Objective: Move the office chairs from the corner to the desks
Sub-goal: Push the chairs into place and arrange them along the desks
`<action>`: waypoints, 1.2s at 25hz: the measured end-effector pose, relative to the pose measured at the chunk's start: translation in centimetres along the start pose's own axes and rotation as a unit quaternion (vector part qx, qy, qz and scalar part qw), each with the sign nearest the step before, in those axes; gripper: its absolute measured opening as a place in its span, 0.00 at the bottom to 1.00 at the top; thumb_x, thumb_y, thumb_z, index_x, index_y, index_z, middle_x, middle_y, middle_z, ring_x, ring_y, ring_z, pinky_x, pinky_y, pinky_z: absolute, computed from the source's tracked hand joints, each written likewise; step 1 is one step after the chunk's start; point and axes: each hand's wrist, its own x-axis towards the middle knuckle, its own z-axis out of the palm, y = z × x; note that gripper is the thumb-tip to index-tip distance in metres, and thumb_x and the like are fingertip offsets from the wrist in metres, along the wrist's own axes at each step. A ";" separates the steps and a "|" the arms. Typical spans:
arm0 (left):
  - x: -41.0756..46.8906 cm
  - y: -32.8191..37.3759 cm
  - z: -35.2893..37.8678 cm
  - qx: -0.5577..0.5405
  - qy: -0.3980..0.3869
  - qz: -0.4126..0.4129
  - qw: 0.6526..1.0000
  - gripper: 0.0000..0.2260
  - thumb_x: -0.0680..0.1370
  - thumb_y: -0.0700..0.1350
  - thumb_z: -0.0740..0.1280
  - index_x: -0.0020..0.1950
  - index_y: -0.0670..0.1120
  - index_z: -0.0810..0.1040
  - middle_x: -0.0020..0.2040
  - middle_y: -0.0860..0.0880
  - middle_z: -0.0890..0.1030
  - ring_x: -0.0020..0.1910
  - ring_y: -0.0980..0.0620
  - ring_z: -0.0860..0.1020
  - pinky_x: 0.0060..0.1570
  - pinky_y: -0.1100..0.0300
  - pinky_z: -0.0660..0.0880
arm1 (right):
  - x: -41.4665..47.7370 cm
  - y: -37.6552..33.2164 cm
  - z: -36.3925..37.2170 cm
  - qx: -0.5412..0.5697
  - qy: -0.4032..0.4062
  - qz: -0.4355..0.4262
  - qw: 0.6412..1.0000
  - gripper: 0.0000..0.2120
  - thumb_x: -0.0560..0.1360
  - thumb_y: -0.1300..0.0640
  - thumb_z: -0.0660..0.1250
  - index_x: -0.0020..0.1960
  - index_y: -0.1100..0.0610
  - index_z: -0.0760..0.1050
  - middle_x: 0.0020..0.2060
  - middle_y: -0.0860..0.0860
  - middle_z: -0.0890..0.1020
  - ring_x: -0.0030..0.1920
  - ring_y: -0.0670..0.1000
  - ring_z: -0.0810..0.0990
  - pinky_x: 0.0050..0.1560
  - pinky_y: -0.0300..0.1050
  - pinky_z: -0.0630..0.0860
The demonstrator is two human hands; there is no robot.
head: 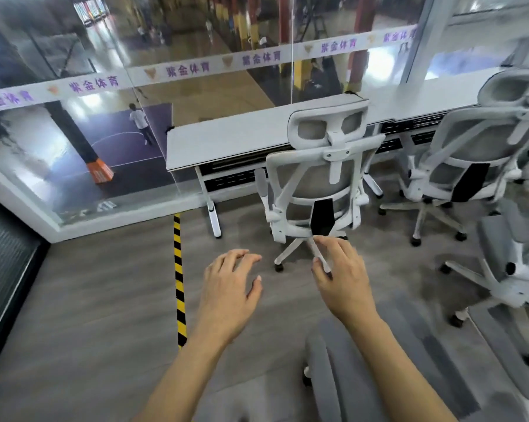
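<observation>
Over grey floor (89, 300), left hand (229, 287), right hand (342, 278): fingers spread, holding nothing; chair (315, 184) at desk (226, 138), seemingly untouched

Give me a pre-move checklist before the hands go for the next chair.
1. Left hand free: ok, open, holding nothing.
2. Right hand free: ok, open, apart from the chair.
3. First chair parked at the left desk: ok, backrest toward the camera, seat at the desk edge.
4. Second chair at the neighbouring desk: ok.
5. Floor path clear: not ok, a grey chair crowds the right side.
6. Striped floor tape flat: cannot tell.
</observation>
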 end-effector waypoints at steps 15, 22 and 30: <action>36.8 -6.1 7.2 -0.040 -0.026 0.094 0.994 0.14 0.80 0.52 0.62 0.65 0.55 0.73 0.63 0.56 0.72 0.64 0.53 0.68 0.66 0.57 0.64 | 31.3 9.4 8.1 -0.044 0.048 0.112 0.992 0.18 0.77 0.58 0.67 0.66 0.49 0.75 0.60 0.45 0.77 0.58 0.46 0.72 0.59 0.41 0.65; 44.9 -6.6 11.6 -0.049 -0.039 0.093 0.994 0.15 0.81 0.55 0.59 0.67 0.55 0.70 0.66 0.56 0.72 0.66 0.53 0.68 0.67 0.55 0.65 | 39.0 16.2 8.9 -0.075 0.039 0.148 0.985 0.17 0.77 0.57 0.66 0.66 0.52 0.76 0.60 0.50 0.78 0.51 0.50 0.76 0.61 0.50 0.71; 52.5 -4.1 21.0 -0.029 -0.061 0.017 0.998 0.24 0.80 0.66 0.53 0.71 0.55 0.69 0.67 0.54 0.72 0.67 0.51 0.68 0.70 0.53 0.65 | 48.7 30.5 9.3 -0.171 0.004 0.159 0.972 0.22 0.75 0.46 0.57 0.64 0.55 0.74 0.61 0.56 0.79 0.62 0.62 0.74 0.63 0.59 0.69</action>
